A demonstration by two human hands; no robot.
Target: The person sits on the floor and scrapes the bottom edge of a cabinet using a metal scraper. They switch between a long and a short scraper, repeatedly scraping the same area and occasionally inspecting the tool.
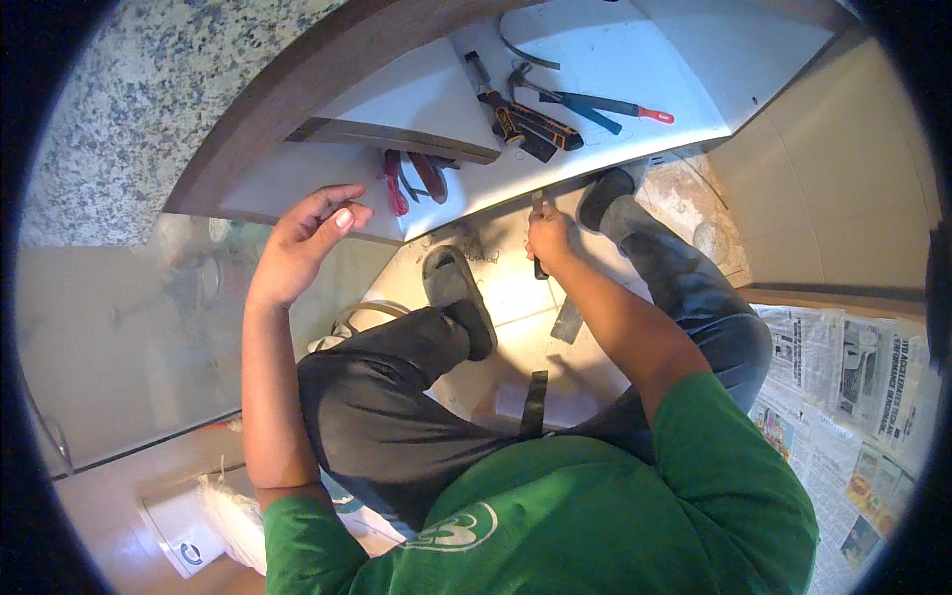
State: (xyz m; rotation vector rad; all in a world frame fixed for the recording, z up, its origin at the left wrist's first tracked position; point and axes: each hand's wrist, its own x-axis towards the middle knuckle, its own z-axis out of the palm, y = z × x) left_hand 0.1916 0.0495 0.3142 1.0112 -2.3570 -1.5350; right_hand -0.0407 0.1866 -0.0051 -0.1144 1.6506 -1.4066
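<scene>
My left hand (309, 238) is raised at the left of the cabinet, fingers loosely curled and holding nothing. Down near the cabinet's front edge, my right hand (549, 236) grips a tool by its dark handle (540, 269); its blade is mostly hidden. On the white cabinet floor above lie a claw hammer (587, 111), a red-ended file or rasp (656, 115), a chisel (477, 68), a black-and-orange tool (554, 128) and a black-and-orange handled tool (507, 125). Left of them, beside the wooden divider (401, 140), are red cord (394, 186) and a reddish-brown disc (429, 178).
A speckled stone countertop (156, 104) overhangs at upper left. A beige panel (825, 171) stands at right, above newspaper sheets (825, 394). A dark flat strip (568, 321) lies on the tiled floor between my feet. A white bucket (182, 528) is at lower left.
</scene>
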